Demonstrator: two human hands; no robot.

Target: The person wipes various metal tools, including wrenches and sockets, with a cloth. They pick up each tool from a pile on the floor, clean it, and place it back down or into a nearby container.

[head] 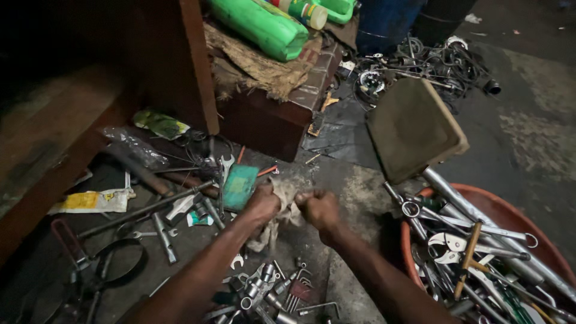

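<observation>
Both my hands meet in the middle of the view over a dirty floor. My left hand [262, 203] and my right hand [318, 209] are closed on the same grimy, pale rag [287, 198], which bunches between them and hangs down below my left hand. Whatever the rag may wrap is hidden. A small teal box [240, 186] lies just left of my left hand. Loose sockets and spanners [264, 288] are scattered on the floor beneath my forearms.
A red basin [510, 211] at the right is heaped with wrenches, pliers and pipes. A flat padded stool top [414, 127] tilts above it. Long bars and spanners [157, 207] lie at left beside a wooden bench [54, 150]. Green plastic bottles [264, 27] rest on a brick ledge.
</observation>
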